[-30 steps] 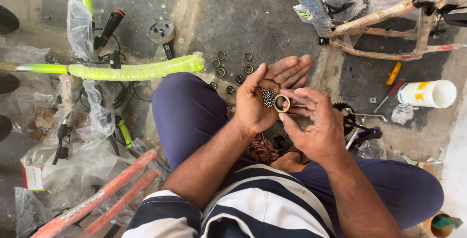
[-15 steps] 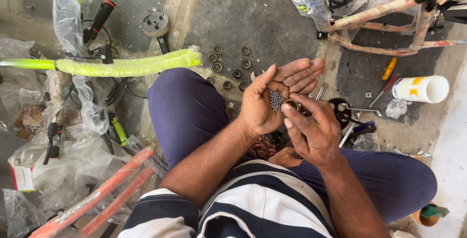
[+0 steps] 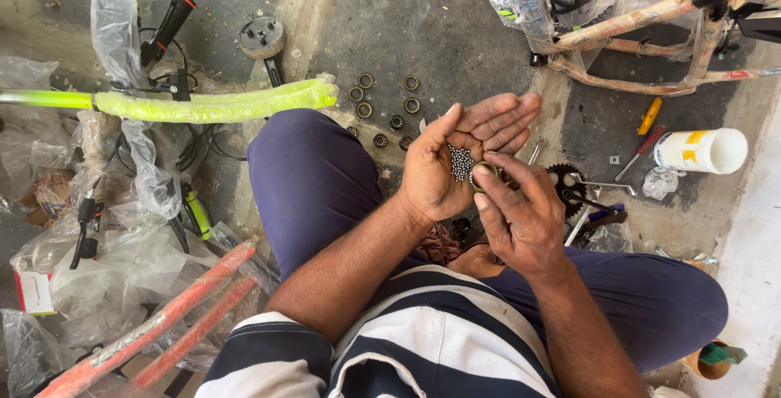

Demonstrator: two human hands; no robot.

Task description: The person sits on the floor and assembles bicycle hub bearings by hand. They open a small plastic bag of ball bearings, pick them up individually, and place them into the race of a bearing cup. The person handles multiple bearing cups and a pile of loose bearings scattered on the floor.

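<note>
The person sits on the concrete floor (image 3: 455, 32) with legs in dark blue trousers, looking down at both hands held over the lap. The left hand (image 3: 451, 162) is turned palm up and cupped loosely, its grip released, and a small heap of steel bearing balls (image 3: 460, 162) lies in the hollow of the palm. The right hand (image 3: 521, 215) comes in from the side, back upward, its fingertips (image 3: 486, 177) pinched against the edge of the heap; a bit of a metal ring seems to sit between them, though it is mostly hidden, so I cannot tell for sure what that grip is clenched on. On the floor just beyond the left knee lie several small bearing rings (image 3: 386, 105) in loose rows. A lime-green wrapped bicycle tube (image 3: 215, 105) stretches out to the left, a black chainring (image 3: 565, 182) and spanners (image 3: 598, 188) lie to the right, and a white bottle (image 3: 701, 150) rests on its side further right.
</note>
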